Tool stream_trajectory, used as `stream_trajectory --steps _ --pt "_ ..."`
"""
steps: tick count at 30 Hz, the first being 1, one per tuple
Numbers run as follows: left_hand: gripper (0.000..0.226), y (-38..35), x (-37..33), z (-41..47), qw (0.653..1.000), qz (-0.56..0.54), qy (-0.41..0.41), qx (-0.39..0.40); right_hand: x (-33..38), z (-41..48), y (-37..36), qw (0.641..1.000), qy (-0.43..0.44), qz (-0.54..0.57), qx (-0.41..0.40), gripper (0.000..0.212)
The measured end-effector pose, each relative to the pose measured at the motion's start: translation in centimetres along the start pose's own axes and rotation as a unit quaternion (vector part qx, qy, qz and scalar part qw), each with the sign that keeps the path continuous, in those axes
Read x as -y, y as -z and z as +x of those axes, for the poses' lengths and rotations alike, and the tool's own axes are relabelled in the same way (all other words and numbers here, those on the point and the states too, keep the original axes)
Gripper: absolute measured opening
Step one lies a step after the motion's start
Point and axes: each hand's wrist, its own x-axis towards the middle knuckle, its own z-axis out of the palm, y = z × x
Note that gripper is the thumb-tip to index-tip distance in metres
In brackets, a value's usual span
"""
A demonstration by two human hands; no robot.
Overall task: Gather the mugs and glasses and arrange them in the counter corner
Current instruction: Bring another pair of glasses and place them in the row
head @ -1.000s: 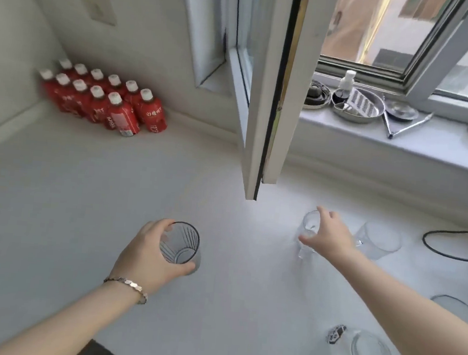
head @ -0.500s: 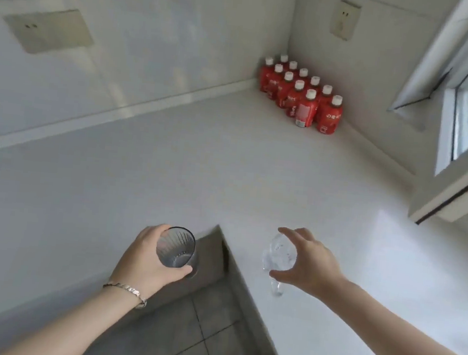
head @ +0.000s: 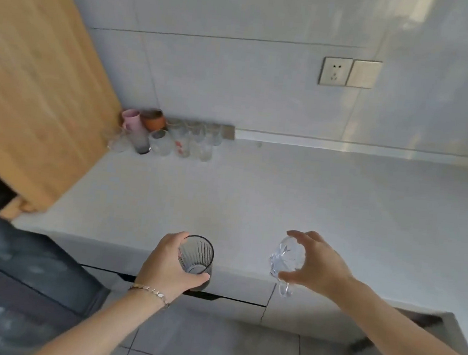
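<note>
My left hand [head: 167, 265] grips a dark ribbed glass [head: 196, 255] by its side, held upright in the air over the counter's front edge. My right hand [head: 317, 264] holds a clear cut-glass mug [head: 286, 261] from above by the rim, its handle hanging down. At the far corner of the white counter [head: 282, 199], against the wall and the wooden panel, stands a cluster of vessels: a pink mug [head: 134, 122], an orange-brown cup [head: 153, 119] and several clear glasses [head: 185, 141].
A wooden cabinet panel [head: 36, 78] fills the left side. A wall socket [head: 335, 71] sits above the counter. Grey drawer fronts [head: 233, 289] and floor tiles lie below my hands. A dark appliance [head: 16, 285] is at lower left.
The view has swung left, from the window and the red bottles to the corner with the gathered glasses. Both hands carried their glasses along, lifted off the counter.
</note>
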Motion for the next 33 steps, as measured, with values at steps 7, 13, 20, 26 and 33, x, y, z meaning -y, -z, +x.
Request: stream_trajectory --steps 7,13,20,26,33 --pt "0.084 9.4 7.5 6.9 0.998 0.003 0.041 -0.036 12.0 9.6 -3.0 0.999 0.040 -0.018 0.027 0.087" --pt "0.082 14.1 11.8 15.6 0.995 -0.002 0.081 -0.062 18.7 19.5 -4.4 0.997 0.071 -0.017 0.032 0.089" --pt "0.083 17.5 17.3 26.7 0.987 -0.007 0.137 -0.081 25.3 30.5 -6.4 0.992 0.105 -0.013 0.063 0.088" --pt "0.084 20.8 22.2 36.5 0.987 0.035 0.146 -0.050 30.4 36.3 -8.9 0.991 0.096 -0.021 0.087 0.089" --pt "0.084 22.5 26.8 44.3 0.991 0.024 0.132 -0.012 35.8 39.8 -13.0 0.998 0.017 0.005 0.063 0.090"
